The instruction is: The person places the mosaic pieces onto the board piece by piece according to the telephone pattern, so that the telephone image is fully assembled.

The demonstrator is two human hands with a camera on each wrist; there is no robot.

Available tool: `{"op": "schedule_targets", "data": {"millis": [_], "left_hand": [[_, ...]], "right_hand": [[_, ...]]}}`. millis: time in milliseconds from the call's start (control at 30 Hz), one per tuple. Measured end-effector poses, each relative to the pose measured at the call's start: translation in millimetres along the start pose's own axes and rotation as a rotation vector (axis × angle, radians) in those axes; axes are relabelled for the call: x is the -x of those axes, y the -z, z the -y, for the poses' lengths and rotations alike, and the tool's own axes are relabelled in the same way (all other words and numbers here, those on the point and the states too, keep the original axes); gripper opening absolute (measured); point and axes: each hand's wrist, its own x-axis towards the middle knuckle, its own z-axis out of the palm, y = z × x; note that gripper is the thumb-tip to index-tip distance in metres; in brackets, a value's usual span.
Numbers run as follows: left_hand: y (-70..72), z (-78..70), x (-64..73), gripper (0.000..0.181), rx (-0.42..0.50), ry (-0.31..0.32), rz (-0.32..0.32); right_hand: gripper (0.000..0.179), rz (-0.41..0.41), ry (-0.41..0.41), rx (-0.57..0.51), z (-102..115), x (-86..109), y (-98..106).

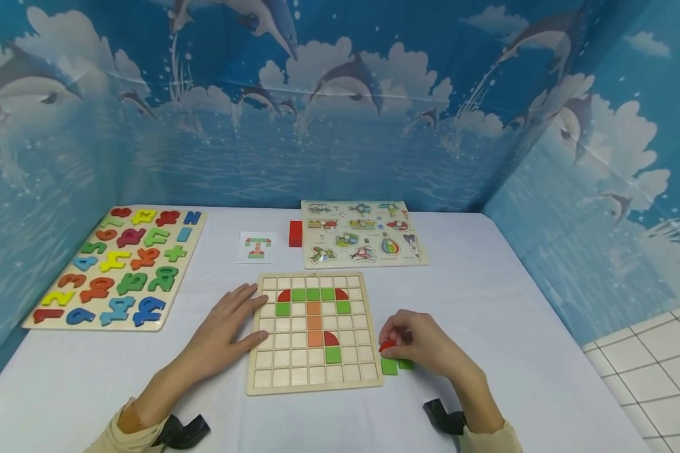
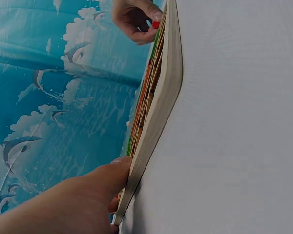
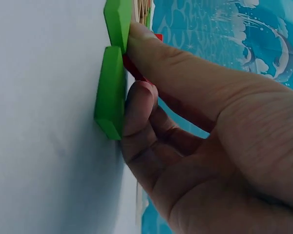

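A wooden grid board [image 1: 283, 376] lies on the white table, holding green squares, orange squares and red quarter-circles in a mushroom-like pattern. My left hand [image 1: 221, 327] rests on its left edge with spread fingers; in the left wrist view, the thumb [image 2: 115, 170] touches the board's side [image 2: 161, 102]. Just off the board's right edge, my right hand [image 1: 425, 343] pinches a red piece [image 1: 386, 345] between thumb and fingers. Close beneath it are green squares [image 1: 389, 367]. The right wrist view shows two green blocks [image 3: 110, 92] beside the fingertips, with the red piece [image 3: 135, 70] partly hidden.
Behind the board lie a pattern card [image 1: 256, 248], a red block [image 1: 296, 233] and a vehicle puzzle board [image 1: 340, 255]. A number puzzle board [image 1: 104, 267] sits at the left. A dolphin-printed curtain [image 1: 340, 157] borders the table at the back and sides.
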Motion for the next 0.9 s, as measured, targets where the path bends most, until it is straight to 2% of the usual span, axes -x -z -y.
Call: {"op": "schedule_targets", "data": {"millis": [200, 433, 667, 900], "left_hand": [[0.3, 1.2, 3.0, 0.068, -0.007, 0.026, 0.024], [0.3, 1.3, 4.6, 0.068, -0.008, 0.026, 0.030], [5.6, 3.7, 5.8, 0.069, -0.011, 0.033, 0.026], [-0.5, -0.3, -0.2, 0.069, 0.008, 0.019, 0.017]], "right_hand": [[0.012, -0.008, 0.048, -0.007, -2, 0.0, -2], [0.015, -0.110, 0.073, -0.032, 3, -2.3, 2], [0.016, -0.106, 0.142, -0.085, 36, -24.1, -8], [0.015, -0.063, 0.184, -0.077, 69, -47.7, -29]]}}
